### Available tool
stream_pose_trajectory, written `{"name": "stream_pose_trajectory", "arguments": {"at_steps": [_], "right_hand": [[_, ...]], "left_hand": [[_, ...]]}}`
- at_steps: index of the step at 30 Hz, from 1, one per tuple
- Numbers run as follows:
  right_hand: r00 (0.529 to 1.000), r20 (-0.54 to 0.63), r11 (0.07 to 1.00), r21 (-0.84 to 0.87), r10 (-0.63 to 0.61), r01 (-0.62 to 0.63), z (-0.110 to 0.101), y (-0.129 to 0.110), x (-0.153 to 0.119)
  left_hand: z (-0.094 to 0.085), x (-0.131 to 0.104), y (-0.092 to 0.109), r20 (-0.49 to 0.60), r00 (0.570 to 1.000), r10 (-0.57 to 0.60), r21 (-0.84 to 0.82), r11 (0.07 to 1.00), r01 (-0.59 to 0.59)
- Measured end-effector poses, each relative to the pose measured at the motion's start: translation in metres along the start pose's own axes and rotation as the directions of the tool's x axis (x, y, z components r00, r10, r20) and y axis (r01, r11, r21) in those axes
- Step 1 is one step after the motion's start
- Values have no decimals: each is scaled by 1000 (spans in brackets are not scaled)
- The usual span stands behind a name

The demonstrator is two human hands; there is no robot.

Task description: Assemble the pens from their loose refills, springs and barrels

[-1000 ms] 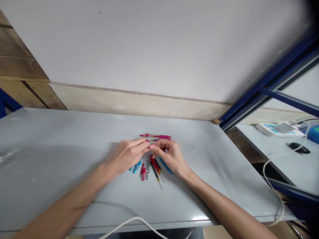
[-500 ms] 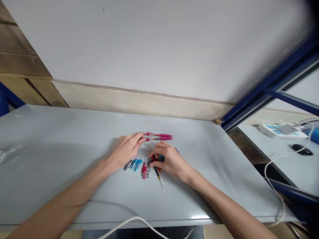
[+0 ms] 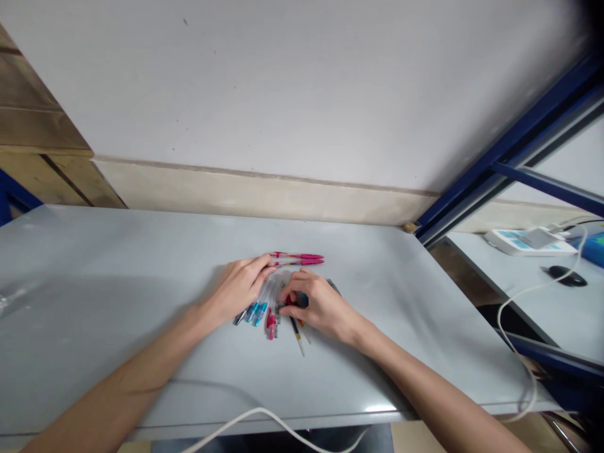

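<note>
My left hand (image 3: 241,281) lies over the clear pen barrels (image 3: 268,290), its thumb and forefinger closed at the left end of the lower red pen (image 3: 309,262). A second red pen (image 3: 302,255) lies just behind, parallel to it. My right hand (image 3: 317,303) hovers low over a pile of small pen parts, thumb and forefinger curved with a gap between them. Blue-ended barrels (image 3: 257,313), a red pen cap (image 3: 270,322) and ink refills (image 3: 298,336) fan out toward me. What lies under the right palm is mostly hidden.
The grey table (image 3: 141,251) meets a pale wall at the back. A white cable (image 3: 255,412) loops past the front edge. Beyond a blue frame (image 3: 462,195) on the right are a black mouse (image 3: 567,275) and a white device (image 3: 523,242). Clear plastic (image 3: 9,301) lies far left.
The view has shifted slightly. Both hands keep nearly the same pose over the pens, and the parts lie in the same arrangement.
</note>
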State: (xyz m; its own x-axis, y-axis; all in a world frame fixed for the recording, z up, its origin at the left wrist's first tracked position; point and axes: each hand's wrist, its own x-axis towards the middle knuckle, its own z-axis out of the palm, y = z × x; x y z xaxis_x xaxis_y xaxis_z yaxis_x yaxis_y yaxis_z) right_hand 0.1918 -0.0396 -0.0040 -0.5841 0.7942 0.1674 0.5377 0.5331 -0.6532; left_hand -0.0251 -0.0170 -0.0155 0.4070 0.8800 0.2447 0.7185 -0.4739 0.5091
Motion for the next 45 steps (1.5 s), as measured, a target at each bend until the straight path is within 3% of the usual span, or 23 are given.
{"name": "stream_pose_trajectory", "arguments": {"at_steps": [6,12,17,22,37,41,45], "right_hand": [[965,-186,927,358,186,-109,-14,3,3],[869,-353,761,647,347,-41,-15,14,6],[857,-255,632,769,447,-101,-6,9,6],[871,-153,528,838,467,-136,-3,6,6],[874,-279,677,732,398,-75,-2,6,6],[897,-263,695,716,355,-65,0,7,6],[899,-323,813,579,297,-60,2,4,5]], "left_hand": [[0,0,0,-61,998,27,41,999,-25],[3,-4,-4,-59,995,77,43,996,-74],[8,-5,-9,-93,974,204,1,979,-205],[11,-5,-11,-104,968,227,25,974,-225],[9,-5,-6,-119,966,230,26,973,-228],[8,-5,-4,-113,965,237,29,971,-236],[7,-6,1,-97,958,269,4,963,-270]]}}
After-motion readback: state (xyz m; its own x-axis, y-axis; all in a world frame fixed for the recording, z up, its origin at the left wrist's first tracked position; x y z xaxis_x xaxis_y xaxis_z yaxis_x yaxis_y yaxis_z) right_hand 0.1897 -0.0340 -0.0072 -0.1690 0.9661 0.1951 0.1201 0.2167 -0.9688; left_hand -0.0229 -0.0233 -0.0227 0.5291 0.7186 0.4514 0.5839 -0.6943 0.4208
